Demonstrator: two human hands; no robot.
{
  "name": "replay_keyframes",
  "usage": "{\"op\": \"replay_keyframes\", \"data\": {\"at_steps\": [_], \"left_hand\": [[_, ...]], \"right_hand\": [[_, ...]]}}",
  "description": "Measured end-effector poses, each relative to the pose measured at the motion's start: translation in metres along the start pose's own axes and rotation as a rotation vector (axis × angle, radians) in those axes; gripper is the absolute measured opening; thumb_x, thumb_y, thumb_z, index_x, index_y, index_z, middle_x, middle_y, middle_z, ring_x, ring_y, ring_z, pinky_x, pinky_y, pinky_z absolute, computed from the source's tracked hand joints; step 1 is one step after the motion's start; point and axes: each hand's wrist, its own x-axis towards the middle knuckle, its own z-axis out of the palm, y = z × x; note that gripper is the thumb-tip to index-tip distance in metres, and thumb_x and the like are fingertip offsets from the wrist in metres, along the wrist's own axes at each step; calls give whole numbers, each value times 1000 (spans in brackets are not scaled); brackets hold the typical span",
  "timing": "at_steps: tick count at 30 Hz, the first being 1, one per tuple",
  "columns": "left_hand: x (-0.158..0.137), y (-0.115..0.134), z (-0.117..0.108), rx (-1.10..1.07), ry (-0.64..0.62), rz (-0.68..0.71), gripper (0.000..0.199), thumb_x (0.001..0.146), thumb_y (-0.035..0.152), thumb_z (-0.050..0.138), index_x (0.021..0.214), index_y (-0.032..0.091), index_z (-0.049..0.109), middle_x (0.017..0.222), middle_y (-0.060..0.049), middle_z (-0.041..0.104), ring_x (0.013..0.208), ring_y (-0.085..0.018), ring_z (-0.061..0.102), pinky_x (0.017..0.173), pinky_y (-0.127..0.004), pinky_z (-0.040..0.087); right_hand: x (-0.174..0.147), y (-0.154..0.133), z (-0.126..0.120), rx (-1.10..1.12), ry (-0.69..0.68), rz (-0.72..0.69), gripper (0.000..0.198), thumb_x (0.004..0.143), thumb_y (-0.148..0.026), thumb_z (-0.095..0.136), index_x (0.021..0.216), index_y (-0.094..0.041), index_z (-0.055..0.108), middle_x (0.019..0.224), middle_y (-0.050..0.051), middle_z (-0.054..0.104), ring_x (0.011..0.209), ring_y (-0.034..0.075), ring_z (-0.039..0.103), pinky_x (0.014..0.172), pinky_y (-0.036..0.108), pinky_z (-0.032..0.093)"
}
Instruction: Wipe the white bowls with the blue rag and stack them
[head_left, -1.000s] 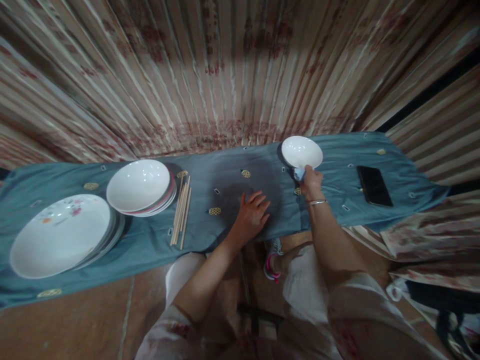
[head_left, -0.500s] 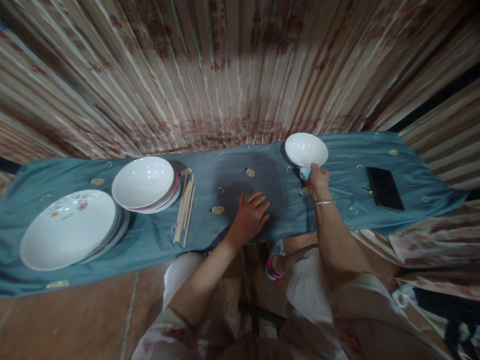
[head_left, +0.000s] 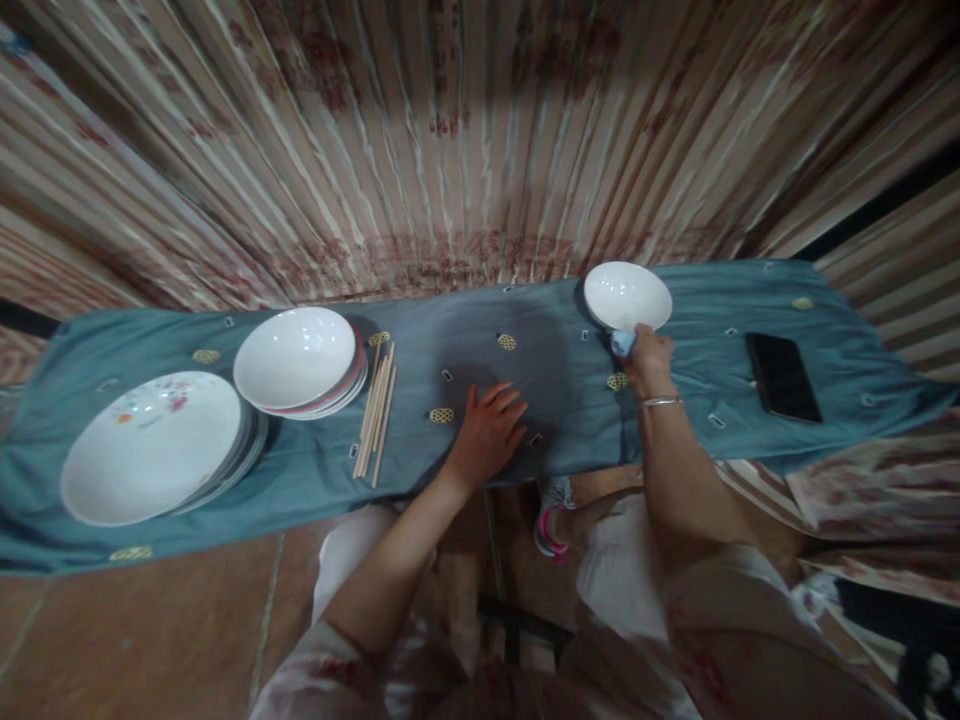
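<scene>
My left hand (head_left: 486, 432) is over the blue-green cloth near the table's front edge, its fingers apart and nothing in them. My right hand (head_left: 649, 358), with a bangle at the wrist, pinches a small pale-blue and white thing (head_left: 622, 343); its kind is too blurred to tell. This thing is right by the near rim of a single white bowl (head_left: 628, 294) at the back of the table. Whether it touches the bowl I cannot tell. Part of it is hidden by my fingers.
On the left are a stack of large plates (head_left: 150, 455), the top one flower-printed, and a stack of white bowls (head_left: 296, 358). Several wooden chopsticks (head_left: 376, 415) lie beside the bowls. A black phone (head_left: 784, 376) lies at the right. A pleated curtain (head_left: 465, 150) hangs behind the table (head_left: 555, 310).
The whole view has shifted slightly, so the things sit a little further right. My right hand stays by the bowl with the pale-blue thing; my left hand has drawn slightly left.
</scene>
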Motion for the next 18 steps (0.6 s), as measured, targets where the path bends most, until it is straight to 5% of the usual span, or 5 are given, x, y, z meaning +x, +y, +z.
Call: {"op": "replay_keyframes", "data": {"at_steps": [10,18], "left_hand": [[-7,-8,-4,-5,21,-27,33,94,18,63,126,21,68,139,-14,67,144,-29,50,121,-67,31],[-21,-24,-10,1,93,-74,33,94,19,62,126,18,68,140,-16,66,142,-31,52,122,-65,33]], "right_hand": [[-14,-10,10,-85,57,72,28,89,-13,58,63,-19,48,55,-9,48,48,5,46,40,12,41],[-37,-15,2,-40,24,146,25,97,-36,60,80,-19,56,65,-6,58,48,7,54,39,16,48]]}}
